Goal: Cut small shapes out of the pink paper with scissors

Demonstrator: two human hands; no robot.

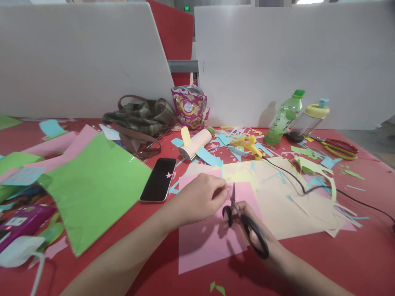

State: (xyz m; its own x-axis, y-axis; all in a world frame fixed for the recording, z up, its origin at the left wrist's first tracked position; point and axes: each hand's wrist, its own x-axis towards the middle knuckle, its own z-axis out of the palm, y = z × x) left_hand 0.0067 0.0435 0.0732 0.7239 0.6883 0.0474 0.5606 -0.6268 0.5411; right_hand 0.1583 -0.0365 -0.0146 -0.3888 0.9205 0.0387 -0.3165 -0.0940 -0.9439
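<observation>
My right hand [247,218] has its fingers through the handles of black-handled scissors [258,240], whose blades point up and away from me. Close beside the blades, my left hand [205,195] is closed in a pinch. Whatever lies between its fingertips is too small to make out against the pink behind. Beneath both hands, a sheet of pink paper [194,250] lies flat on the red table. A black phone [159,181] with a tiny pink star [168,175] on its screen rests left of my left hand.
A large green paper star [101,189] covers the left side. Behind my hands are a paper-wrapped tube [197,144], a yellow glue gun [247,144] and scattered scraps. Its black cord [290,174] crosses cream paper [286,209]. A green bottle [284,119] and red-handled pliers [341,145] lie at the back right.
</observation>
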